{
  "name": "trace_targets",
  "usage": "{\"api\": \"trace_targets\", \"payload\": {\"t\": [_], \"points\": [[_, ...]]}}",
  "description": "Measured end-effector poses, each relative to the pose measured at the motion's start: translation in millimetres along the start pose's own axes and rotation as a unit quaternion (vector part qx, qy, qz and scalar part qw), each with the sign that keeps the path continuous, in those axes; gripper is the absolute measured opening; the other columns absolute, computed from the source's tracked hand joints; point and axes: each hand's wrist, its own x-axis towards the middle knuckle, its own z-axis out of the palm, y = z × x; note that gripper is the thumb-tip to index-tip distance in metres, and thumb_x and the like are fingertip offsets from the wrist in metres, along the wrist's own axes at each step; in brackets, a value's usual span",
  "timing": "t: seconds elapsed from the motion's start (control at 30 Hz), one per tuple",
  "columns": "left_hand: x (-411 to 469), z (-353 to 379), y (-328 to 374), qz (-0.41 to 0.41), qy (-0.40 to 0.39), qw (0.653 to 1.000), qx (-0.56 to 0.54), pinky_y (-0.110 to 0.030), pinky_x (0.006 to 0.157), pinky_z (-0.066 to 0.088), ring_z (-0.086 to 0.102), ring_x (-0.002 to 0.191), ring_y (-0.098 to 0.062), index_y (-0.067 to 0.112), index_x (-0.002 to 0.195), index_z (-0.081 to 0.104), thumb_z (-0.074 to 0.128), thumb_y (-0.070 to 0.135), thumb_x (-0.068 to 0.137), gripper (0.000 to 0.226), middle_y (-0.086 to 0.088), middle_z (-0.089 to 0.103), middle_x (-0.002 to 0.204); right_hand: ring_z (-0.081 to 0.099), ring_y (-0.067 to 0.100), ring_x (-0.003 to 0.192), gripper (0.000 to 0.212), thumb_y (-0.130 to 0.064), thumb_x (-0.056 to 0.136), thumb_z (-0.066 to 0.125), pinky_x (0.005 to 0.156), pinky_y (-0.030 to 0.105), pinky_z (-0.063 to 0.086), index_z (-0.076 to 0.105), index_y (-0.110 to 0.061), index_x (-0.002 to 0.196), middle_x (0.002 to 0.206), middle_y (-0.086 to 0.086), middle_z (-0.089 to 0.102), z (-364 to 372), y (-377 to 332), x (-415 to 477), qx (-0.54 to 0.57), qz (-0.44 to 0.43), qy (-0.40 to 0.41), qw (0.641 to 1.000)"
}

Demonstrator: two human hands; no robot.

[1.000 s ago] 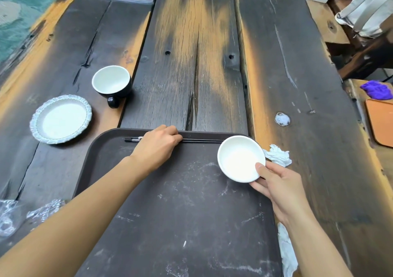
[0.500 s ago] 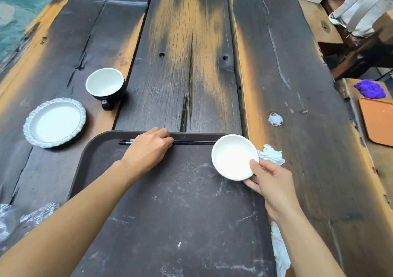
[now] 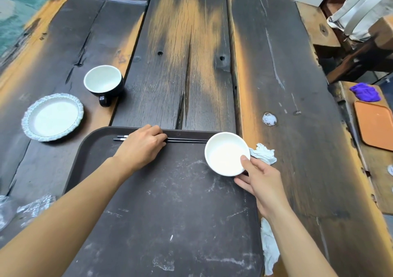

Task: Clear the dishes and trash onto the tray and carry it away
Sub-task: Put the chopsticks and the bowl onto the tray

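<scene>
Item: dark brown tray (image 3: 170, 213), scuffed, lay on the dark plank counter (image 3: 191, 53) directly before the person. Item: pair of black chopsticks (image 3: 187, 141), lay along the tray's far rim, inside the tray; the left hand (image 3: 142, 147) rested on them knuckles up, fingers curled down over the sticks, though whether its grip actually pinched them could not be told. Item: small white bowl (image 3: 226, 153), empty, sat at the tray's far right corner, partly past the rim; the right hand (image 3: 259, 181) gripped it at the near edge, thumb over the rim and fingers beneath. Item: crumpled white napkin (image 3: 263, 153), on the counter just beside the bowl, to its right. Item: second white tissue (image 3: 270, 247), on the counter along the tray's right edge, near the right forearm. Item: black cup (image 3: 104, 83) with white interior, empty, upright on the counter beyond the tray's left corner, handle toward the viewer. Item: white plate (image 3: 53, 117) with pale blue scalloped rim, empty, on the counter left of the tray and near the cup, apart from both. Item: clear crumpled plastic wrap (image 3: 32, 208), on the counter at the left, beside the left forearm. Item: small foil-like scrap (image 3: 269, 119), on the counter beyond the napkin. Item: orange tray (image 3: 376, 125) with a purple cloth (image 3: 364, 92) just beyond it, on a separate wooden surface to the far right.
</scene>
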Motion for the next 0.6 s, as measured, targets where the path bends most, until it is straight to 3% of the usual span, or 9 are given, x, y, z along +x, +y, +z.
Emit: {"api": "trace_targets", "payload": {"t": [0.13, 0.27, 0.3, 0.43, 0.6], "points": [[-3, -5, 3, -0.004, -0.012, 1.0, 0.022, -0.045, 0.064, 0.054, 0.061, 0.076, -0.036, 0.002, 0.102, 0.072, 0.075, 0.014, 0.084, 0.022, -0.014, 0.068, 0.094, 0.076, 0.01, 0.081, 0.027, -0.032, 0.088, 0.075, 0.066, 0.023, 0.06, 0.071, -0.02, 0.111, 0.095, -0.006, 0.077, -7, -8, -6, -0.063, -0.01, 0.02, 0.998], [-14, -16, 4, -0.033, -0.008, 0.999, 0.031, -0.044, 0.069, 0.054, 0.064, 0.083, -0.036, 0.006, 0.117, 0.069, 0.076, 0.02, 0.083, 0.038, -0.011, 0.071, 0.102, 0.071, 0.006, 0.091, 0.035, -0.039, 0.086, 0.072, 0.091, 0.036, 0.056, 0.071, -0.026, 0.118, 0.102, -0.014, 0.073, -13, -30, -18, -0.2, -0.1, 0.077, 0.972], [-19, -22, 3, -0.048, -0.005, 0.998, 0.028, -0.043, 0.071, 0.054, 0.065, 0.086, -0.036, 0.007, 0.12, 0.068, 0.073, 0.021, 0.084, 0.039, -0.009, 0.071, 0.104, 0.069, 0.001, 0.095, 0.033, -0.039, 0.086, 0.071, 0.093, 0.033, 0.054, 0.07, -0.028, 0.117, 0.104, -0.016, 0.072, -10, -38, -24, -0.228, -0.131, 0.074, 0.962], [-45, -53, -9, -0.108, 0.007, 0.994, 0.018, -0.044, 0.077, 0.053, 0.067, 0.096, -0.036, 0.009, 0.122, 0.066, 0.067, 0.019, 0.087, 0.036, -0.008, 0.071, 0.113, 0.062, -0.018, 0.094, 0.026, -0.032, 0.088, 0.068, 0.072, -0.001, 0.041, 0.07, -0.033, 0.114, 0.103, -0.023, 0.07, 24, -62, -39, -0.263, -0.219, -0.005, 0.939], [-95, -91, -34, -0.232, 0.01, 0.973, -0.009, -0.041, 0.076, 0.055, 0.064, 0.107, -0.031, 0.02, 0.131, 0.061, 0.061, 0.027, 0.091, 0.04, 0.002, 0.065, 0.128, 0.066, -0.013, 0.086, 0.017, -0.029, 0.088, 0.071, 0.078, 0.006, 0.048, 0.073, -0.03, 0.104, 0.098, -0.021, 0.073, 93, -69, -47, -0.279, -0.232, -0.131, 0.923]]}}
